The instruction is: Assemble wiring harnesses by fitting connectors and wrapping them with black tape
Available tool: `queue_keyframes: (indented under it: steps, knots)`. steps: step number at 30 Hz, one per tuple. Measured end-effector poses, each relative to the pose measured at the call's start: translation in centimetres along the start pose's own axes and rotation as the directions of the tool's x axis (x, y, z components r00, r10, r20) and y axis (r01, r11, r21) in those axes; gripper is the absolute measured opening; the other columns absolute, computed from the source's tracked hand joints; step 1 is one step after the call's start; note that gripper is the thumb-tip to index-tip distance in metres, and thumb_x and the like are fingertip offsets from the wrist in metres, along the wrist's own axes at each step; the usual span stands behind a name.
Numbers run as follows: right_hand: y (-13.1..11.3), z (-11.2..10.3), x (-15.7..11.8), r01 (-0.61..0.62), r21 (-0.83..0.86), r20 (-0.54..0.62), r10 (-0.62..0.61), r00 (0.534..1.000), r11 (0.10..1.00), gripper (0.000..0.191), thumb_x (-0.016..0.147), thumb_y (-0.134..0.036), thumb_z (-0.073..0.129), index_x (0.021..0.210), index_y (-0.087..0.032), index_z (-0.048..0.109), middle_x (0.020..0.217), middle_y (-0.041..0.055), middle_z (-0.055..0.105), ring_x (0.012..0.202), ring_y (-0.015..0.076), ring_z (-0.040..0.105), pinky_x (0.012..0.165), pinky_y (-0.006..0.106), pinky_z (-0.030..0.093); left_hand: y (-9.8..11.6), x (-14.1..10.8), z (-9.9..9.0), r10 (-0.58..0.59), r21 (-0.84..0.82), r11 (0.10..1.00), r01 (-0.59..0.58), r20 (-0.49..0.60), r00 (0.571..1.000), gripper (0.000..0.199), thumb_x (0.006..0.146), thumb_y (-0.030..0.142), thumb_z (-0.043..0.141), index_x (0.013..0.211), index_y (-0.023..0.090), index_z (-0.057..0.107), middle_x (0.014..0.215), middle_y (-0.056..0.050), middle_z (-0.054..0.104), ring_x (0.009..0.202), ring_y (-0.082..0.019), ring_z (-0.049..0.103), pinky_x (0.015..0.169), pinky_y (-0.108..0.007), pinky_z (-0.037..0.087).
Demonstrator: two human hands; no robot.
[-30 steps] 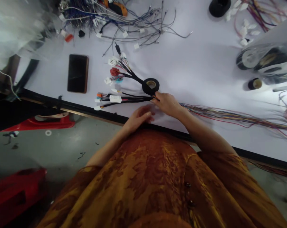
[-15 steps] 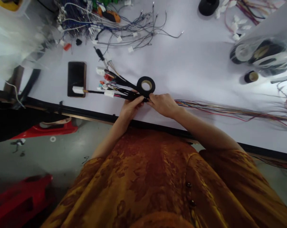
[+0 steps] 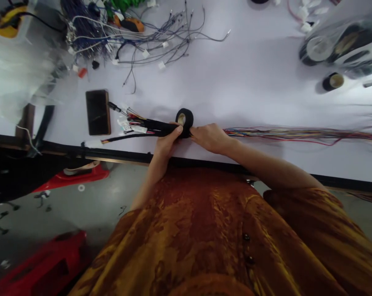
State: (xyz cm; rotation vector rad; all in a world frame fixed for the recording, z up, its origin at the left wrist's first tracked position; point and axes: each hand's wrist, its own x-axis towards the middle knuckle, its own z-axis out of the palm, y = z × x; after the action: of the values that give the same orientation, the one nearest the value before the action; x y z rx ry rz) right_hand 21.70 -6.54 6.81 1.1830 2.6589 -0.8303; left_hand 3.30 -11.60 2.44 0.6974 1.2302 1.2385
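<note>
In mid-frame, the left hand [image 3: 168, 142] is gripping one sheaf of black-wrapped cable branches [image 3: 157, 126], and the right hand [image 3: 211, 138] is pinching one long bundle of thin multicoloured wires [image 3: 284, 133] stretching to the right edge. One ring-shaped black tape roll [image 3: 189, 118] is sitting between the two hands, while one flat rectangular dark phone [image 3: 97, 112] is lying at centre left on the smooth white worktop [image 3: 244, 86].

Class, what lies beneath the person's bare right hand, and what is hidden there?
Thin multicoloured loose wires run out from under the bare right hand, on its wrist side. The stretch it covers, near the round black tape roll, cannot be seen.
</note>
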Motion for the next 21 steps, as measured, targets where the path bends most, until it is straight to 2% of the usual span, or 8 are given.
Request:
queue_keyframes:
  steps: [3,6,8,10,12,15,17,21]
  knots:
    - [1.4,-1.3,0.6,0.009,0.342,0.108,-0.049,0.993,0.940,0.031,0.102,-0.042,0.049,0.108,-0.018,0.068,0.097,0.0084,0.075,0.085,0.0206,0.067,0.071,0.029,0.045,0.0,0.3,-0.2,0.023,0.045,0.999,-0.023,0.014,1.000,0.042,0.070,0.055,0.087,0.083,0.021,0.066,0.069,0.003,0.051,0.055,-0.006,0.049,0.045,-0.017,0.039]
    - [2.7,-2.4,2.0,-0.083,0.669,0.157,-0.031,0.987,0.738,0.042,0.107,-0.044,0.034,0.113,-0.021,0.068,0.102,0.0078,0.075,0.089,0.0197,0.067,0.074,0.029,0.049,0.2,0.2,-0.2,0.064,0.091,0.994,-0.067,0.033,0.997,0.042,0.072,0.058,0.085,0.083,0.023,0.066,0.070,0.002,0.051,0.056,-0.007,0.050,0.046,-0.018,0.041]
    - [2.9,-2.5,3.0,-0.133,0.789,0.188,-0.029,0.982,0.600,0.047,0.108,-0.038,0.024,0.117,-0.023,0.068,0.111,0.0092,0.075,0.094,0.0198,0.068,0.077,0.031,0.050,0.5,0.1,-0.1,0.095,0.081,0.992,-0.099,0.055,0.994,0.040,0.073,0.057,0.084,0.083,0.023,0.066,0.072,0.002,0.051,0.057,-0.007,0.050,0.047,-0.019,0.042]
    - [2.6,-2.2,3.7,-0.148,0.829,0.223,-0.076,0.972,0.539,0.048,0.107,-0.032,0.023,0.118,-0.024,0.069,0.113,0.0098,0.074,0.096,0.0197,0.068,0.079,0.032,0.051,0.8,0.1,0.1,0.118,0.049,0.991,-0.123,0.093,0.989,0.038,0.074,0.055,0.085,0.084,0.023,0.065,0.073,0.002,0.052,0.056,-0.007,0.051,0.048,-0.019,0.044]
    - [2.2,-1.8,4.0,-0.143,0.818,0.227,-0.084,0.970,0.557,0.048,0.105,-0.027,0.023,0.119,-0.024,0.069,0.106,0.0100,0.075,0.092,0.0200,0.068,0.079,0.034,0.050,1.2,0.1,0.2,0.133,0.029,0.990,-0.138,0.131,0.982,0.038,0.073,0.053,0.086,0.083,0.022,0.065,0.074,0.002,0.054,0.056,-0.007,0.052,0.049,-0.020,0.045]
    - [2.0,-1.5,4.1,-0.155,0.775,0.197,-0.001,0.980,0.613,0.045,0.102,-0.025,0.029,0.122,-0.023,0.069,0.096,0.0097,0.075,0.089,0.0214,0.068,0.079,0.035,0.051,1.3,0.4,0.4,0.133,0.027,0.990,-0.138,0.138,0.981,0.041,0.069,0.054,0.087,0.081,0.022,0.064,0.073,0.002,0.056,0.055,-0.007,0.052,0.047,-0.019,0.045]
    - [2.1,-1.5,4.0,-0.173,0.780,0.159,0.077,0.984,0.601,0.042,0.101,-0.026,0.032,0.122,-0.023,0.069,0.098,0.0102,0.075,0.090,0.0221,0.068,0.079,0.036,0.052,1.1,0.7,0.4,0.114,0.022,0.993,-0.117,0.103,0.988,0.044,0.067,0.056,0.088,0.080,0.022,0.064,0.070,0.003,0.056,0.053,-0.006,0.051,0.046,-0.019,0.043]
    - [2.7,-1.8,3.5,-0.153,0.858,0.084,0.160,0.984,0.490,0.036,0.101,-0.031,0.034,0.112,-0.022,0.067,0.110,0.0109,0.074,0.097,0.0209,0.069,0.080,0.036,0.056,0.4,1.0,0.4,0.061,-0.027,0.998,-0.061,-0.013,0.998,0.041,0.068,0.052,0.089,0.079,0.022,0.063,0.065,0.005,0.053,0.050,-0.006,0.051,0.044,-0.018,0.041]
